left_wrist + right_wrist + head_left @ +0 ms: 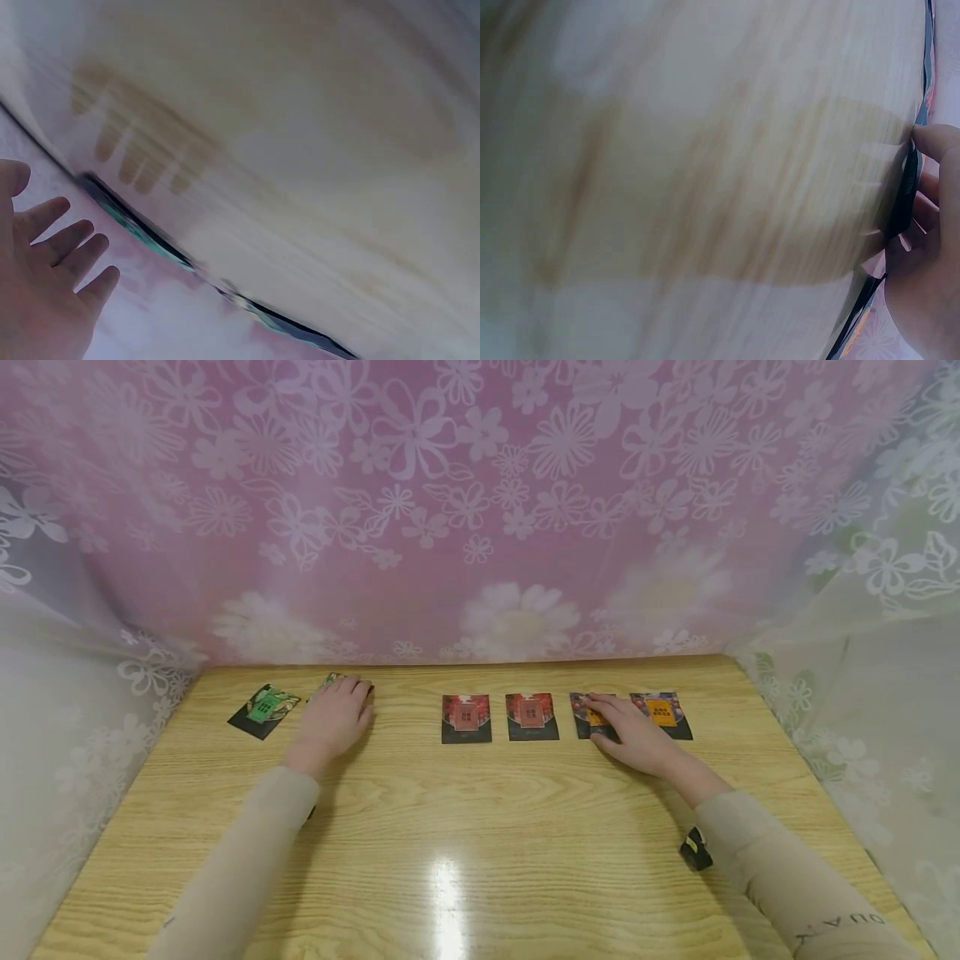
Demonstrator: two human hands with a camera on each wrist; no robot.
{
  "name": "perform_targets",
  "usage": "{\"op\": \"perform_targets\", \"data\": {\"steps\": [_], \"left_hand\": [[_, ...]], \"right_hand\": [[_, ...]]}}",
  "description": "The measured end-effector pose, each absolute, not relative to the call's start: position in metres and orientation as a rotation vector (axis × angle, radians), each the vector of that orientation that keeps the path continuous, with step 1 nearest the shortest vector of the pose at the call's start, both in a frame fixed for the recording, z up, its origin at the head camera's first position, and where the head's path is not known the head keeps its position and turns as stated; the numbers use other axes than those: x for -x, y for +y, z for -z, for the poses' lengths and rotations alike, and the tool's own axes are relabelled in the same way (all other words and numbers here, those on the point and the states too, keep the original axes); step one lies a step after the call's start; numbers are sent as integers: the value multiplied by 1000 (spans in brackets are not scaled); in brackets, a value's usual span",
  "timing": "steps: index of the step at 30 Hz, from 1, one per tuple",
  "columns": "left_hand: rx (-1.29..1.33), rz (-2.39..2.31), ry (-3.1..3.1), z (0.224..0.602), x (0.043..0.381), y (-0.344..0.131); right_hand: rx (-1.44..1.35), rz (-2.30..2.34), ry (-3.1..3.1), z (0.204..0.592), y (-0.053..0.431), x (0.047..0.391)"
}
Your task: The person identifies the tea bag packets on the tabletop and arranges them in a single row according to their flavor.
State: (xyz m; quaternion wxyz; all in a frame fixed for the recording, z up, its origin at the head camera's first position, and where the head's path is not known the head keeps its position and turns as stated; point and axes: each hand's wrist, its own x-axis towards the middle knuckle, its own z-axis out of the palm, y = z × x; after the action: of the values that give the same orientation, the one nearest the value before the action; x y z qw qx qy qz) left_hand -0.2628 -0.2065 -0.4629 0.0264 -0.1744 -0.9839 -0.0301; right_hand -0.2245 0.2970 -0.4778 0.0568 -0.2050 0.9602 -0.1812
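Note:
In the head view my left hand (335,717) is over a green-and-black sachet (330,679), covering most of it. Its fingers look spread and loosely bent in the left wrist view, apart from the green sachet (139,225) there. Another green sachet (264,710) lies tilted at the far left. My right hand (633,731) has its fingers over an orange-labelled sachet (581,714), thumb near the lower edge. The right wrist view shows these fingers close against the sachet's dark part (905,196); whether they pinch it is unclear. A second orange-labelled sachet (662,714) lies just right, partly behind the hand.
Two red-labelled sachets (466,718) lie side by side mid-row on the wooden table (465,802). A pink floral curtain (480,527) hangs along the far edge, with pale sheets on both sides. A small black object (696,849) is by the right sleeve.

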Motion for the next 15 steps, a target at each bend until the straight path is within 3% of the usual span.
{"op": "perform_targets", "data": {"steps": [15], "left_hand": [[423, 39, -3150, 458, 267, -225]], "right_hand": [[621, 535, 2920, 477, 296, 223]]}}
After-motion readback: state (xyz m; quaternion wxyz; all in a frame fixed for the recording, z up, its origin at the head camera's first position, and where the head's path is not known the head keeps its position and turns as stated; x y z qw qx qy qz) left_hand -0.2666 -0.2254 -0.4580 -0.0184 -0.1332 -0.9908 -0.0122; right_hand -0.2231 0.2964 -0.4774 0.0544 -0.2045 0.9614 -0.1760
